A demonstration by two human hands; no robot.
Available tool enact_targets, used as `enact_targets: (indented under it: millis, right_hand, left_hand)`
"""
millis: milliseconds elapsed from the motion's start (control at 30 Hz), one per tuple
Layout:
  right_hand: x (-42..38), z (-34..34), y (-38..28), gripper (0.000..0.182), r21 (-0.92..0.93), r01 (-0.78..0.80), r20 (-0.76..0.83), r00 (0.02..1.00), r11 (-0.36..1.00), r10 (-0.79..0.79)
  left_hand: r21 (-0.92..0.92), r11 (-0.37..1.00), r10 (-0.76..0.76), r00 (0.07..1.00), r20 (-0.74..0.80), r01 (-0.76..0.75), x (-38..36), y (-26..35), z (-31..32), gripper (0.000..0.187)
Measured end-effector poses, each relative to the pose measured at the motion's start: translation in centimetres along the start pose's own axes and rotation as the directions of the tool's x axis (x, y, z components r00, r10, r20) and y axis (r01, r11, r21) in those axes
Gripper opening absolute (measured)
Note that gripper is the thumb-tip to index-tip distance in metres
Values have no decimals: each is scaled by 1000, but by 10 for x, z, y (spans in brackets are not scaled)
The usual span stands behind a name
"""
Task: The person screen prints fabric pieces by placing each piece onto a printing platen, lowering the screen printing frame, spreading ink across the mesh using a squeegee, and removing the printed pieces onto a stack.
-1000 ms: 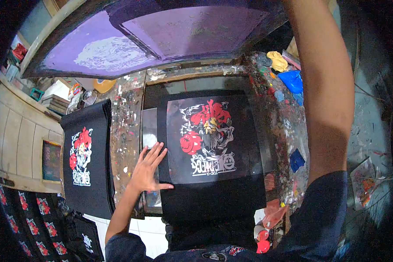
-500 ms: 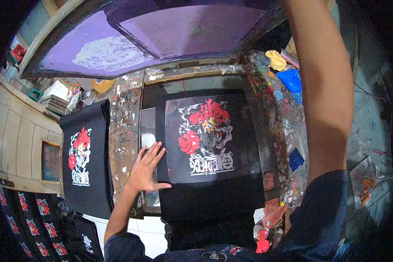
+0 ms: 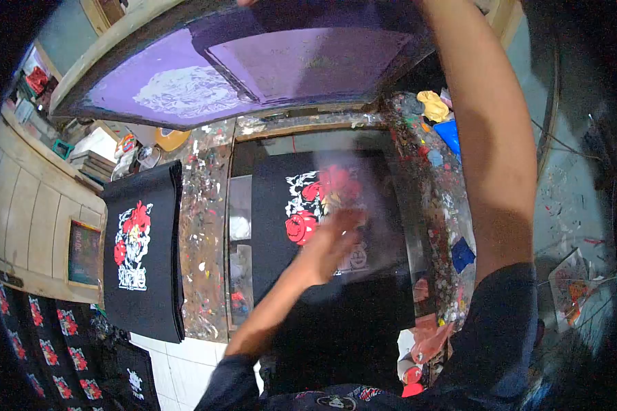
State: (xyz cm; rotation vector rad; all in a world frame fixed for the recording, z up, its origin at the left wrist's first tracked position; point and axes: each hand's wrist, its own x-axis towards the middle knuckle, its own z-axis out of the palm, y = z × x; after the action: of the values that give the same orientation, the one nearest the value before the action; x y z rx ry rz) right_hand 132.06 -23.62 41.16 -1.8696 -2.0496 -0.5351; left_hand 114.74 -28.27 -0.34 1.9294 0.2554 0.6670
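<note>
My left hand [image 3: 330, 252], smeared by motion, is over the lower part of a red, white and yellow print [image 3: 300, 226] on black fabric [image 3: 271, 205]. A blurred see-through sheet [image 3: 380, 226] covers the right side of the print. Whether my fingers grip this sheet cannot be made out. My right arm [image 3: 493, 137] reaches up past the top edge, so that hand is out of sight. A purple printing screen [image 3: 308, 65] in a frame is tilted up at the back. A sliver of skin shows at its top edge, too small to identify.
Left of the board lies a stack of black printed fabric [image 3: 161, 253]. The paint-spattered bench [image 3: 206, 205] surrounds the board. Yellow [image 3: 432, 106] and blue [image 3: 448, 135] crumpled pieces lie at the back right. More printed pieces [image 3: 48, 353] are at lower left, below a wooden door [image 3: 34, 205].
My left hand has moved right from the fabric's left edge onto the print. The see-through sheet no longer covers the print's left side and is blurred at the right. The view has shifted slightly.
</note>
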Motion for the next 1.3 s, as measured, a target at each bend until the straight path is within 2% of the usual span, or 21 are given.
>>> enact_targets:
  millis: [67, 100, 133, 167, 200, 267, 300, 333, 367, 400, 433, 467, 533, 667, 767, 900, 967, 1000, 1033, 1200, 1300]
  right_hand:
    - [1, 10, 2, 121, -26, 31, -63, 997, 999, -32]
    - [3, 11, 5, 120, -41, 49, -92, 994, 998, -52]
    - [-14, -3, -4, 110, -18, 106, 27, 994, 994, -106]
    - [-32, -1, -13, 102, -9, 148, -10, 989, 989, -148]
    - [-58, 16, -27, 94, 3, 196, -150, 970, 981, -194]
    - [-119, 58, -58, 80, 10, 235, -311, 924, 972, -220]
    - [-156, 76, -78, 76, -28, 176, -267, 947, 984, -177]
    - [-194, 94, -98, 72, -71, 121, -223, 966, 990, -134]
    - [-229, 115, -115, 70, -70, 122, -196, 971, 990, -133]
    - [-263, 136, -132, 69, -69, 123, -170, 976, 990, -133]
    - [-295, 162, -144, 65, -75, 119, -136, 982, 990, -129]
    - [-315, 180, -153, 63, -6, 125, -192, 973, 992, -124]
    - [-350, 194, -161, 48, 143, 39, -36, 999, 989, -34]
    - [-384, 236, -164, 40, 166, 54, -10, 999, 985, -53]
    - [-370, 247, -151, 42, 157, 6, 8, 1000, 988, -8]
    - [-337, 266, -126, 46, 48, 44, 99, 994, 998, -48]
    - [-313, 270, -108, 45, 141, 51, 145, 987, 989, -72]
    - [-304, 271, -101, 44, 192, 47, 173, 982, 980, -81]
    - [-293, 261, -95, 47, 263, 33, 220, 971, 964, -93]
    - [-318, 227, -107, 28, 248, 24, 299, 949, 969, -100]
    - [-334, 225, -124, 21, 215, 38, 156, 985, 976, -73]
  left_hand:
    - [-241, 970, 89, 931, 355, -1, 27, 49, 14, 54]
    - [-130, 958, 278, 941, 194, -256, 31, 74, 12, 55]
    - [25, 881, 471, 881, 57, -472, 30, 98, 7, 57]
    - [213, 869, 487, 849, -205, -448, 16, 123, -1, 67]
    - [432, 821, 533, 774, -342, -374, 4, 144, -19, 79]
    - [797, 603, 620, 609, -494, 32, -31, 176, -67, 101]
    - [844, 489, 577, 643, -503, 221, -53, 186, -90, 112]
    - [877, 409, 415, 804, -426, 254, -77, 191, -111, 111]
    - [912, 312, 274, 894, -353, 264, -98, 185, -124, 104]
    - [861, 468, 138, 947, -291, 197, -117, 171, -130, 95]
    - [879, 472, 159, 974, -163, 70, -129, 152, -125, 83]
    - [854, 516, 126, 981, -149, 64, -142, 133, -114, 73]
    - [775, 624, 96, 976, -198, 96, -169, 88, -92, 65]
    - [744, 656, 84, 966, -243, 130, -195, 36, -68, 58]
    - [742, 662, 139, 955, -264, 109, -197, 26, -64, 60]
    - [741, 663, 111, 964, -240, 108, -204, 21, -65, 56]
    - [745, 665, 182, 955, -235, 57, -202, 16, -66, 56]
    - [751, 645, 67, 969, -237, 139, -204, 21, -66, 54]
    - [743, 656, 71, 968, -240, 136, -206, 25, -64, 54]
    - [743, 664, 149, 960, -237, 80, -200, 28, -71, 53]
    - [744, 665, 177, 956, -235, 59, -196, 33, -73, 53]
